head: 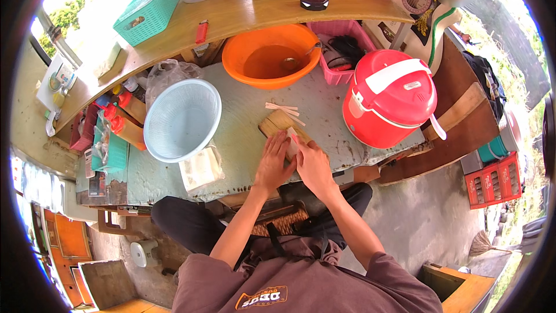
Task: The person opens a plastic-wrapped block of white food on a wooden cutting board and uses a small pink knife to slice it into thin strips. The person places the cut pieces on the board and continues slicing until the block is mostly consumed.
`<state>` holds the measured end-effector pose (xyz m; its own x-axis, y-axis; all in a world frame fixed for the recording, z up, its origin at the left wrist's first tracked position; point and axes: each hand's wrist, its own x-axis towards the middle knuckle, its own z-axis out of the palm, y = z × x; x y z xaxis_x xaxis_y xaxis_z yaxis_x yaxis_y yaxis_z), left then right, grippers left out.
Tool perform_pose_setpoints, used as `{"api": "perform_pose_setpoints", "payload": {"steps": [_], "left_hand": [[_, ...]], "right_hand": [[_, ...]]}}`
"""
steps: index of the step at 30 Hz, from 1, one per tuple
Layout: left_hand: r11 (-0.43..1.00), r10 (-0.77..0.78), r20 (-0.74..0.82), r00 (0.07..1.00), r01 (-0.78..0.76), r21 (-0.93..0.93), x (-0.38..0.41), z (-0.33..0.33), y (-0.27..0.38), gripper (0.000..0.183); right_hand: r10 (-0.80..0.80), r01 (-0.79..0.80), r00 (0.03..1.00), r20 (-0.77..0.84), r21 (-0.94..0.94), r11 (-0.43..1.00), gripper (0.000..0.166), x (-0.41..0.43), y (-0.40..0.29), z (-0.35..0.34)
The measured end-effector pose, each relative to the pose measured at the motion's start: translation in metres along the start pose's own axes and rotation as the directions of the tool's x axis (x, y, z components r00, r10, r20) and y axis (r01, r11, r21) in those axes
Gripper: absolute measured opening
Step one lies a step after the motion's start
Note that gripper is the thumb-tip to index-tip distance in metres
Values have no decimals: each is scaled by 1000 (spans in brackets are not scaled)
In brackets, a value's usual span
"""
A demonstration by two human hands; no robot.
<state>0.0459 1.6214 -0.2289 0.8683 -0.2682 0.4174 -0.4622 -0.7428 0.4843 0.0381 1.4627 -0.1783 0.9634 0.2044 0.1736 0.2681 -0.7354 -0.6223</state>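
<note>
Both my hands are low over a wooden board (277,122) on the worn table. My left hand (273,161) lies with its fingers stretched over a pale flat piece (290,153), pressing it to the board. My right hand (314,164) bends over the same piece from the other side. At its fingertips shows a small pink object (294,138), mostly covered, so its kind is unclear. Several thin pale strips (284,108) lie crossed at the board's far edge.
A blue plastic colander (182,117) and a plastic-wrapped packet (201,168) are on the left. Behind stand an orange basin (269,37) with liquid and a ladle, and a pink basket (332,76). A red rice cooker (393,100) is at right. A wooden shelf (260,6) overhangs the back.
</note>
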Motion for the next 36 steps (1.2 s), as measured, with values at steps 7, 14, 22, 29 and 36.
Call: {"api": "perform_pose_setpoints", "payload": {"steps": [7, 14, 22, 29, 36], "left_hand": [[1000, 11, -17, 1000, -11, -5, 1, -3, 5, 54], [1000, 24, -18, 1000, -24, 4, 2, -6, 7, 53], [999, 21, -12, 1000, -21, 28, 0, -6, 6, 55], [998, 14, -10, 1000, -13, 62, 1, -2, 6, 56], [997, -6, 5, 1000, 6, 73, 0, -3, 7, 54]], "right_hand": [[8, -8, 1000, 29, -16, 1000, 44, -1, -2, 5], [19, -18, 1000, 19, -40, 999, 44, -1, 0, 8], [32, -31, 998, 47, -23, 999, 45, -8, -2, -1], [20, -19, 999, -32, 40, 999, 40, -20, 0, -3], [55, -55, 998, -11, 53, 997, 40, -33, -4, -13]]}}
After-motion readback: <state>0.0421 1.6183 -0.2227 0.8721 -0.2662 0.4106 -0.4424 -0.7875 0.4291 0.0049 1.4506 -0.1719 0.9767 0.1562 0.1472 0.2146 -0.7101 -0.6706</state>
